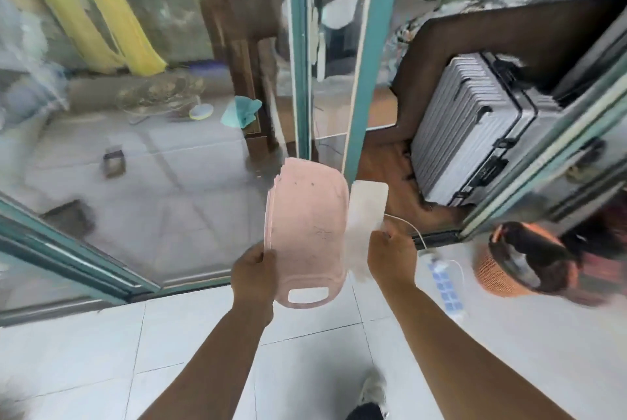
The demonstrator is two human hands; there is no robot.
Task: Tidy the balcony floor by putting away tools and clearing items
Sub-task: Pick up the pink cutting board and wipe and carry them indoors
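- Shoe toe (373,389) on the white tiled floor (169,368), directly below; both forearms reach forward above it.
- Left hand (252,275) grips the left edge of a pink plastic tray (307,236), thumb over the rim. Tray held up off the floor, before the teal door frame (368,80).
- Right hand (390,251) pinches the lower end of a pale flat board (366,207), touching the tray's right edge.
- Judgement: both light, rigid, smooth plastic; edge grip adequate, the tray's handle slot (308,295) is safer.
- Power strip (444,284) and cable lie on the floor near the right hand.

No text, label or number is legible on anything here
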